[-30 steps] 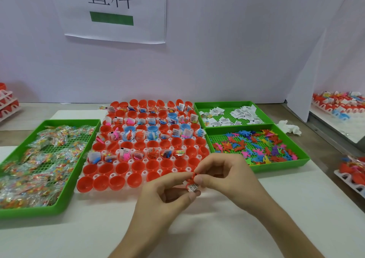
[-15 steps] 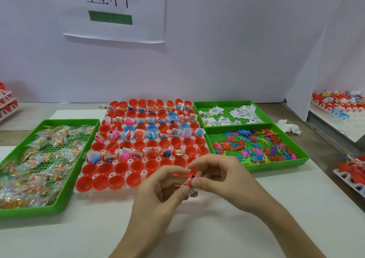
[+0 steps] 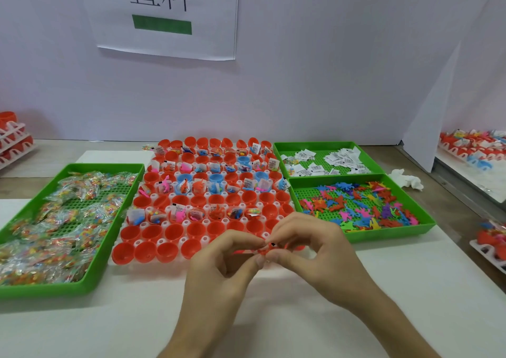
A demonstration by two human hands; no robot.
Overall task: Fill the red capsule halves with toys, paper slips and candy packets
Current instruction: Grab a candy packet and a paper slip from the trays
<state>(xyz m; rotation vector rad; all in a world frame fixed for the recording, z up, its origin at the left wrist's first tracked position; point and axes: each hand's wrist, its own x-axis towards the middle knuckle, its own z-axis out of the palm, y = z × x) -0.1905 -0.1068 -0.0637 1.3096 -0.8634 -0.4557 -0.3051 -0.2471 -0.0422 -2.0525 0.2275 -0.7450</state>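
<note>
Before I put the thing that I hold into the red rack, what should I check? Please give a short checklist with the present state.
1. Grip: left hand and right hand both pinch the small red toy: ok.
2. Slip folded with the toy: fingers hide it: cannot tell.
3. Empty capsule halves in the front rows, close to the hands: ok.
4. Candy packets in stock in the left green tray: ok.
5. Candy packet in hand: none seen: not ok.

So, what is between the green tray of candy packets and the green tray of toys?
In the head view, the rack of red capsule halves lies between them, partly filled.
</note>
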